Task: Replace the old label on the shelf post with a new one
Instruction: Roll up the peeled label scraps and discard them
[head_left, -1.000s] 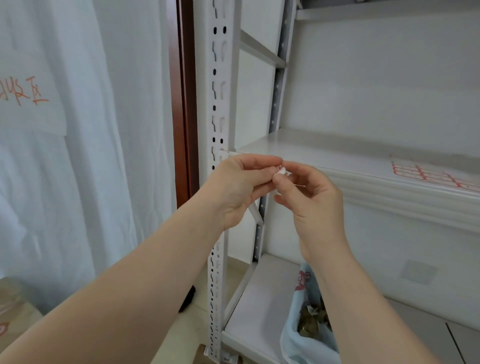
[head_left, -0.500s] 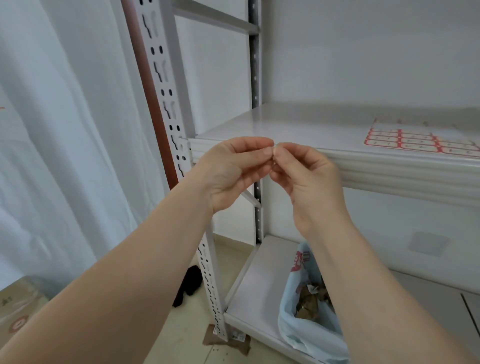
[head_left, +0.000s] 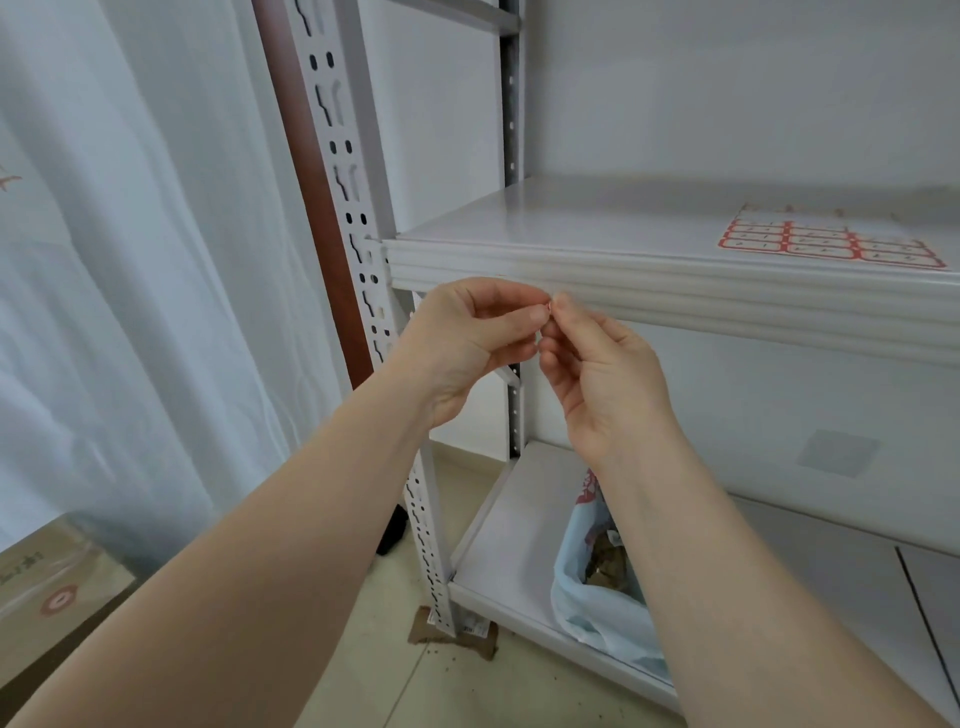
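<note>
Left hand (head_left: 467, 343) and right hand (head_left: 602, 384) raised together, fingertips meeting and pinched on a tiny white-and-red scrap of label (head_left: 546, 310), mostly hidden between thumbs and forefingers; old or new, cannot tell. Directly behind the fingertips, the ribbed front edge of the white shelf (head_left: 675, 291). Up and to the right of the hands, flat on that shelf, a sheet of red-bordered labels (head_left: 826, 244). Just left of the left hand, the perforated white shelf post (head_left: 358, 208), partly blocked by the left wrist, with a brown door frame (head_left: 311, 197) and white curtain (head_left: 130, 260) further left. Below the right forearm, on the bottom shelf, a light blue plastic bag (head_left: 587, 608) holding brownish scraps. Lower left, a cardboard box (head_left: 47, 603).

Compared with half a second ago: same pinch, fingertips closed as before; hands lower against the shelf edge, label sheet further to the upper right, post more steeply tilted.
</note>
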